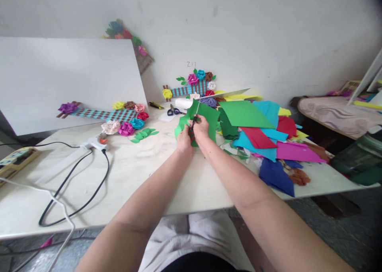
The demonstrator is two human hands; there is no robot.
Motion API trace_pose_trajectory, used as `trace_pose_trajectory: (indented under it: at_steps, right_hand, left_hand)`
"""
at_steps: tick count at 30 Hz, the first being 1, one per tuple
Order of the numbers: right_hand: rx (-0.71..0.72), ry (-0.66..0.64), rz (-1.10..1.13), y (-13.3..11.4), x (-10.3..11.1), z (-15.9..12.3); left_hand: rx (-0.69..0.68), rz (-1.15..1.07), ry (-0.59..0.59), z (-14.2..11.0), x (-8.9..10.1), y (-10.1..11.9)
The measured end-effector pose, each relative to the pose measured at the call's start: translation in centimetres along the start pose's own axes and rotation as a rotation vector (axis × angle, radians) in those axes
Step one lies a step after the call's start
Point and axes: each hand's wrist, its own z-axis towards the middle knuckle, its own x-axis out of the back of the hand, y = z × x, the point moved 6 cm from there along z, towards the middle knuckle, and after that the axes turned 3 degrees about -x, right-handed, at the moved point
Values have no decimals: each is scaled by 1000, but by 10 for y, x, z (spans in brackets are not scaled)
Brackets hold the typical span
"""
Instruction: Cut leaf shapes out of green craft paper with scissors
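My left hand (183, 138) is closed on the lower left edge of a green paper sheet (205, 115) held upright over the table. My right hand (200, 128) grips a pair of scissors (195, 119) whose blades point up into the green sheet. Both hands touch each other at the sheet's middle. A small heap of cut green leaves (144, 135) lies on the table to the left of my hands.
Several coloured paper sheets (262, 138) are piled at the right. A glue gun (95, 144) with black cable lies at the left. Woven strips with paper flowers (119, 117) and a white board (68, 81) lean against the wall. Blue scissors (173, 111) lie behind.
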Motion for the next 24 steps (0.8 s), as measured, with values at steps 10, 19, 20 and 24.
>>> trace_pose_trajectory:
  at_steps: [10,19,20,24]
  right_hand:
    - [-144,133,116,-16,7,-8]
    - [-138,158,167,-12,2,-9]
    - [-131,157,161,-10,2,-8]
    - [-45,75,57,-4,-3,-3]
  left_hand:
    - [-42,15,-8,-9,-3,6]
    - [-52,4,63,-7,-2,2]
    - [-50,-5,67,-7,-2,2]
    - [-11,-34,63,-7,-5,-1]
